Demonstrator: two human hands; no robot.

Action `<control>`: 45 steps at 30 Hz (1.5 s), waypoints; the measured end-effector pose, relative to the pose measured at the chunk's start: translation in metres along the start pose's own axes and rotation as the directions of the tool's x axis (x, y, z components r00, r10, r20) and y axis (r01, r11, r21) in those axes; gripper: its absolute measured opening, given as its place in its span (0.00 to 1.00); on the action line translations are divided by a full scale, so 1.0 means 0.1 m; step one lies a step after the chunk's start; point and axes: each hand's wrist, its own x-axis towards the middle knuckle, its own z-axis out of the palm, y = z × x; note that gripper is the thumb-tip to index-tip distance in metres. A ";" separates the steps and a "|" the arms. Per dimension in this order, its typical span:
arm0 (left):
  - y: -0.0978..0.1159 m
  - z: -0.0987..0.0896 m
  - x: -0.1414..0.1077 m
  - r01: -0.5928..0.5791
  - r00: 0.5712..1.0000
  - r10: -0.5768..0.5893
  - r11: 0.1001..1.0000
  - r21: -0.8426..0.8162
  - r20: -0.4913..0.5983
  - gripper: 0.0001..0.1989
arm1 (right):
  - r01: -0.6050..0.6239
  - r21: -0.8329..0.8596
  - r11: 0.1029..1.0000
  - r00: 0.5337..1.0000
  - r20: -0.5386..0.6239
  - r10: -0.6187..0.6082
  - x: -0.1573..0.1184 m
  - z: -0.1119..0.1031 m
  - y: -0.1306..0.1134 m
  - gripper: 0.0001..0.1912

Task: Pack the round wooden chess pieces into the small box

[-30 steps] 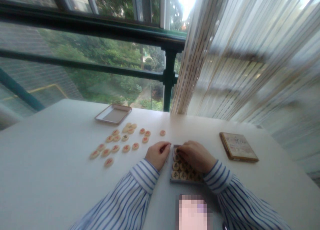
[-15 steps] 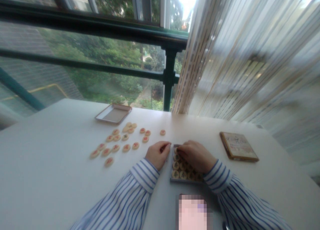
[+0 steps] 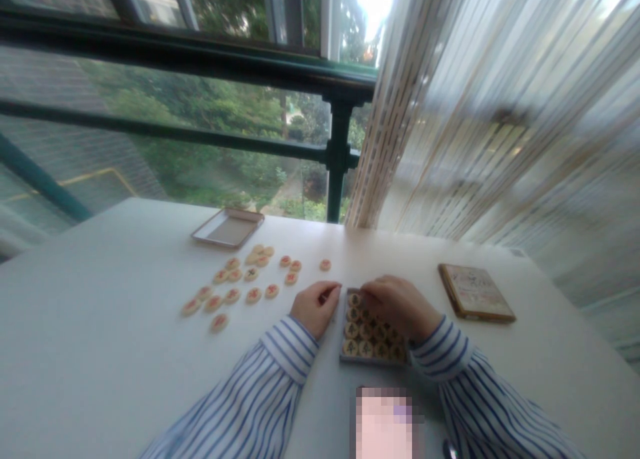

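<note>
My right hand (image 3: 403, 306) hovers over a shallow grey box (image 3: 373, 362), its fingers bent together at the far edge; whatever they hold is hidden. Round wooden Chinese chess pieces (image 3: 365, 348) with black characters lie in rows in this box, and my hand covers part of them. Just left of the box, my left hand (image 3: 315, 310) rests on the table with curled fingers, thumb and forefinger meeting. I cannot make out anything in it. Loose chess pieces (image 3: 253, 296), mostly marked in red and one in black, lie scattered to its left; a few show blank faces.
A shallow tray or lid (image 3: 227, 229) sits at the far left of the white table (image 3: 125, 266). On the right lies a flat brown box (image 3: 477, 292). Behind the table are a window with a green railing (image 3: 340, 132) and a string curtain (image 3: 480, 112).
My right hand has shifted a little right and back, uncovering a black-marked piece in the box's far left corner. The left hand has stayed in place.
</note>
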 end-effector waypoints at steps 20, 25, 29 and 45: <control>-0.01 -0.45 -0.09 -0.032 0.988 0.058 0.983 0.179 -0.141 0.11 | 0.069 -0.016 0.998 0.987 -0.141 -0.070 0.06 -0.12 -0.13 0.14; -0.15 -0.75 -0.08 -0.016 0.977 0.072 0.965 0.262 -0.203 0.12 | 0.119 -0.021 0.993 0.984 -0.131 -0.121 0.19 -0.21 -0.25 0.14; -0.29 -0.97 -0.05 0.037 0.965 0.065 0.925 0.378 -0.253 0.13 | 0.158 -0.024 0.987 0.976 -0.146 -0.160 0.33 -0.25 -0.38 0.13; -0.67 -1.35 0.11 0.118 0.970 0.058 0.740 0.663 -0.237 0.14 | 0.245 -0.041 0.969 0.966 -0.068 -0.248 0.92 -0.11 -0.86 0.14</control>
